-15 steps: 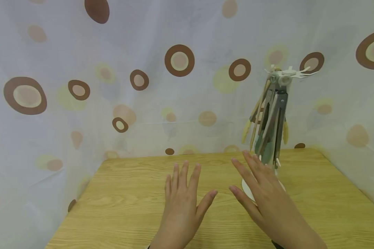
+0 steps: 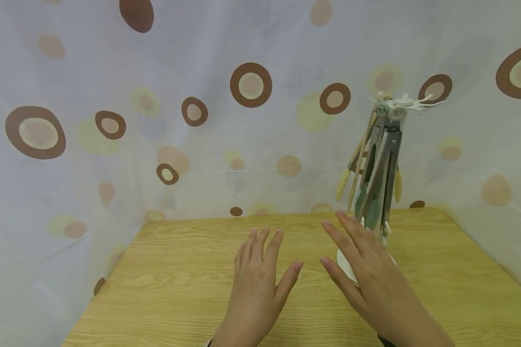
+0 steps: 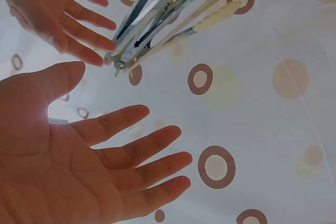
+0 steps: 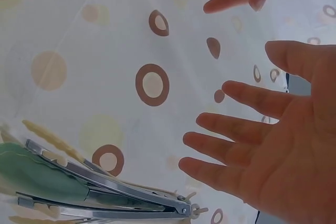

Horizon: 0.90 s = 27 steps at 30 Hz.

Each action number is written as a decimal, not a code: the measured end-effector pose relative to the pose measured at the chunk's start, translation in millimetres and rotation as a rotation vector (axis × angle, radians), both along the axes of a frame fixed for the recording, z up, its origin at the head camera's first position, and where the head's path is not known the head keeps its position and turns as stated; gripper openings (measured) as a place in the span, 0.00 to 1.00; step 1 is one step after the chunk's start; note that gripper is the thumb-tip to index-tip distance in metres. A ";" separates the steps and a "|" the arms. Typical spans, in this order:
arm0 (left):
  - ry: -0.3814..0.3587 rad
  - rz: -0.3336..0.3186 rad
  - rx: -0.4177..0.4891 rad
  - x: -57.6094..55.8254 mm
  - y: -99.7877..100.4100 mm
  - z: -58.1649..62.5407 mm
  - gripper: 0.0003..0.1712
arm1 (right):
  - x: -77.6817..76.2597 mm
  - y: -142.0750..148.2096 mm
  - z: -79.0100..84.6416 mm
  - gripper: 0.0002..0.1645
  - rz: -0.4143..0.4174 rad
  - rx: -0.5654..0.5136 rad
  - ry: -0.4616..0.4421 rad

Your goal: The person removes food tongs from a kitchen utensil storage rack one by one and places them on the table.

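My left hand (image 2: 253, 289) is held over the table with its fingers extended and its thumb out to the side, holding nothing. My right hand (image 2: 373, 282) is likewise spread and bare, overlapping the lower part of a white utensil stand (image 2: 403, 102) in the head view. Metal tongs (image 2: 392, 140) hang from this stand, along with a green utensil (image 2: 373, 212) and tongs with pale yellow tips (image 2: 343, 183). In the right wrist view, the palm and straight fingers of that hand show beside the hanging utensils, with a gap between.
The wooden table (image 2: 178, 270) reaches back to a white curtain (image 2: 260, 130) printed with brown and yellow circles. More curtain hangs along both sides. The stand's round white base (image 2: 344, 266) shows partly behind the right hand.
My left hand's fingers have shifted slightly right and drawn closer together. My right hand has barely moved, and the utensil stand is where it was.
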<state>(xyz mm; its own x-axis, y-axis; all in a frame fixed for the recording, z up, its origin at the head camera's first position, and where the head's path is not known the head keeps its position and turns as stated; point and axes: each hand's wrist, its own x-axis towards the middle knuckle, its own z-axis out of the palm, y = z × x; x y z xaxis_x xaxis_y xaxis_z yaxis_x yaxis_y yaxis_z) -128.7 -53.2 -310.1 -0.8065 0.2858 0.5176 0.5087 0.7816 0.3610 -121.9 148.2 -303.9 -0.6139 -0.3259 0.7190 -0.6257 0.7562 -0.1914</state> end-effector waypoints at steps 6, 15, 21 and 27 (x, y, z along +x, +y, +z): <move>0.047 -0.002 0.022 -1.6 1.0 -0.7 0.32 | -0.7 0.5 2.1 0.32 0.007 -0.017 0.031; 0.084 -0.013 0.025 -3.7 2.0 -0.8 0.29 | -2.5 0.9 3.8 0.31 0.029 -0.030 0.080; 0.108 -0.016 0.025 -5.0 3.6 0.1 0.28 | -3.4 1.8 3.5 0.31 0.037 -0.045 0.105; 0.123 -0.017 0.031 -4.5 4.7 0.8 0.28 | -6.5 2.2 4.1 0.32 0.064 -0.067 0.158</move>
<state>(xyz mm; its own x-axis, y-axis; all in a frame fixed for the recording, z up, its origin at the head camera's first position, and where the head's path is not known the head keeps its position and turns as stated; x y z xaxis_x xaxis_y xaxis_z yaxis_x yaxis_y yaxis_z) -133.2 -48.5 -309.3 -0.7314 0.2810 0.6214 0.5637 0.7620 0.3188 -128.4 150.4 -299.7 -0.4708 -0.3087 0.8264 -0.6984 0.7028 -0.1354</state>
